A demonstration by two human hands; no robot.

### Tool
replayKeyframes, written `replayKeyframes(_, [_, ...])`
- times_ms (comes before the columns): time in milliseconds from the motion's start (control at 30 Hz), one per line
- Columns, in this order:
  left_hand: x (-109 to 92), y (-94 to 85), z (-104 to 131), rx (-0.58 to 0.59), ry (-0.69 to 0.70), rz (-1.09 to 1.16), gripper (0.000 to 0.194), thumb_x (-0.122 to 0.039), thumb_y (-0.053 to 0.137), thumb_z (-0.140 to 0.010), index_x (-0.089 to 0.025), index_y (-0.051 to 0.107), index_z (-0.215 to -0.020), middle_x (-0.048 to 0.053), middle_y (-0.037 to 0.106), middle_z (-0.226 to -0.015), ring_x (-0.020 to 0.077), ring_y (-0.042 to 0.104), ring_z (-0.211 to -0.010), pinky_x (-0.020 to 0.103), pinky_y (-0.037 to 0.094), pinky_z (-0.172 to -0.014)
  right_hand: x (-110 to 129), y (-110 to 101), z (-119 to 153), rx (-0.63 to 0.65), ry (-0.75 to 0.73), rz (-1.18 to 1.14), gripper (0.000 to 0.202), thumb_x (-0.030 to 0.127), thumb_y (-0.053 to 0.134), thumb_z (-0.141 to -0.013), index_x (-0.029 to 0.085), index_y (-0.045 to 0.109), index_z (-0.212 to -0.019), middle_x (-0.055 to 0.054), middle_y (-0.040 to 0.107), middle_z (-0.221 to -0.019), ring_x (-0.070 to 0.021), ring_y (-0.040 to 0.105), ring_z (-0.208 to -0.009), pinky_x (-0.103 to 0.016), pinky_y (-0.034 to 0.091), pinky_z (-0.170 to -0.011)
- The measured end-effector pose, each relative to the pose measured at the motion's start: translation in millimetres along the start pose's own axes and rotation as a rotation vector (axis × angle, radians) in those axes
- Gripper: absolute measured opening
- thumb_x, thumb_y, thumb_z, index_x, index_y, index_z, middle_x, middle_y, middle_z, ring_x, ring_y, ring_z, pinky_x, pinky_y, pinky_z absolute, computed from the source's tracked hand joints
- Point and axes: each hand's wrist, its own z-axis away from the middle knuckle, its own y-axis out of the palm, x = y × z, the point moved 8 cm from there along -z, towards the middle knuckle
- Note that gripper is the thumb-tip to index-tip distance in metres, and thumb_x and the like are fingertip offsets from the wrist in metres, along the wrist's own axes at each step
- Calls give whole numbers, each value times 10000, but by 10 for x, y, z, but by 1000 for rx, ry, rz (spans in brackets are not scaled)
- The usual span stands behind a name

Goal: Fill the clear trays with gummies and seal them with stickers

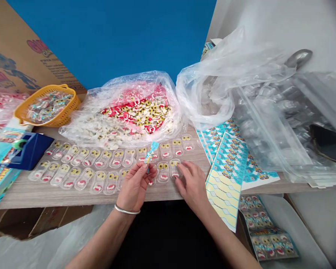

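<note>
Now, in front of the big bag [100, 93], the left hand [134, 182] pinches a blue sticker [149, 155] between thumb and fingers; the right hand [195, 185], loosely spread, has fingertips at a clear pack [174, 169] before the bag's right end. A light edge pinch (glue presumably clings) and gentle fingertips should suit best.

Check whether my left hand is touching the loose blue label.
Touching: the head view shows the left hand pinching the label between thumb and fingers.
</note>
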Motion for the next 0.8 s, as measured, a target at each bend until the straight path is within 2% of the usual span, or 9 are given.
replayKeyframes(167, [14, -52, -17, -9, 31, -12, 227, -314, 775, -720, -152, 638, -801, 25, 692, -815, 144, 666, -751, 281, 544, -742, 2, 234, -205, 162, 4, 70, 334, 317, 595, -881, 235, 612, -1204, -122, 526, -1325, -306, 460, -1201, -466, 381, -958])
replayKeyframes(333, [102, 16, 7, 50, -7, -95, 242, -337, 770, -735, -149, 627, -787, 10, 672, -770, 110, 639, -685, 235, 516, -687, -92, 195, -68, 199, 56, 98, 325, 319, 571, -895, 234, 614, -1206, -116, 547, -1294, -289, 483, -1160, -447, 377, -953])
replayKeyframes(500, [335, 292, 58, 302, -169, -281, 273, -359, 762, -739, -148, 590, -736, 4, 646, -701, 92, 590, -615, 215, 472, -624, -225, 40, 202, 123, 111, 18, 318, 323, 549, -908, 205, 622, -1194, -138, 541, -1291, -296, 486, -1174, -471, 383, -983])
replayKeyframes(667, [541, 436, 86, 506, -194, -580, 305, -418, 719, -759, -153, 570, -731, -4, 609, -625, 98, 543, -587, 223, 433, -597, -479, -403, 294, -92, 290, -275, 295, 279, 391, -979, 211, 607, -1167, -108, 573, -1259, -233, 503, -1195, -438, 381, -1033])
replayKeyframes(700, [584, 452, 100, 551, -192, -658, 309, -428, 711, -761, -154, 571, -735, -6, 603, -623, 100, 533, -582, 226, 426, -591, -509, -475, 292, -103, 314, -333, 299, 294, 389, -982, 216, 600, -1180, -101, 583, -1250, -227, 507, -1195, -430, 381, -1036])
replayKeyframes(733, [620, 466, 117, 592, -183, -733, 310, -437, 700, -766, -154, 574, -741, -8, 597, -627, 101, 522, -578, 228, 416, -584, -511, -515, 283, -74, 319, -384, 304, 312, 403, -979, 224, 591, -1201, -94, 589, -1252, -226, 511, -1195, -422, 383, -1033])
replayKeyframes(800, [660, 498, 146, 649, -135, -873, 305, -448, 676, -781, -158, 587, -747, -15, 578, -634, 103, 502, -576, 228, 392, -568, -445, -495, 264, 79, 297, -449, 337, 348, 486, -945, 242, 569, -1254, -79, 612, -1236, -230, 534, -1170, -405, 399, -1007])
